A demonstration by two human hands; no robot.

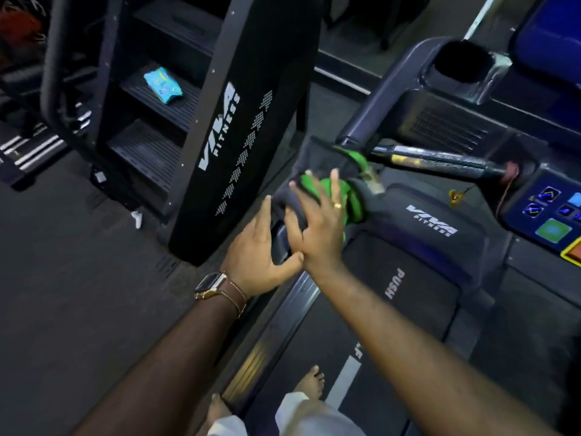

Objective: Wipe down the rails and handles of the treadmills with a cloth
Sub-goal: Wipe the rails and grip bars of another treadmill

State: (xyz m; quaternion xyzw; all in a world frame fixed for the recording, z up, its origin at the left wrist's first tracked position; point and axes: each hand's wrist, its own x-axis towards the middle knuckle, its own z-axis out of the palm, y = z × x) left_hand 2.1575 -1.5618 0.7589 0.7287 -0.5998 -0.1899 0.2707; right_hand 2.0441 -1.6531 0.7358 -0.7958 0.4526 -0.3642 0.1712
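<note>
A grey and green cloth [327, 191] is draped over the left side rail [279, 240] of the treadmill. My right hand [317, 228] lies flat on the cloth with fingers spread, pressing it onto the rail. My left hand [259, 247], with a watch on the wrist, sits at the near end of the same rail. Its fingers lie straight along the rail's left side and the thumb reaches under it towards my right wrist. A chrome front handle [440, 162] runs from the cloth towards the console [547, 212].
A black stair machine [220, 130] stands close on the left, with a blue packet [163, 84] on one step. A cup holder [462, 62] sits at the console's corner. My bare feet [311, 382] stand on the treadmill belt [393, 335].
</note>
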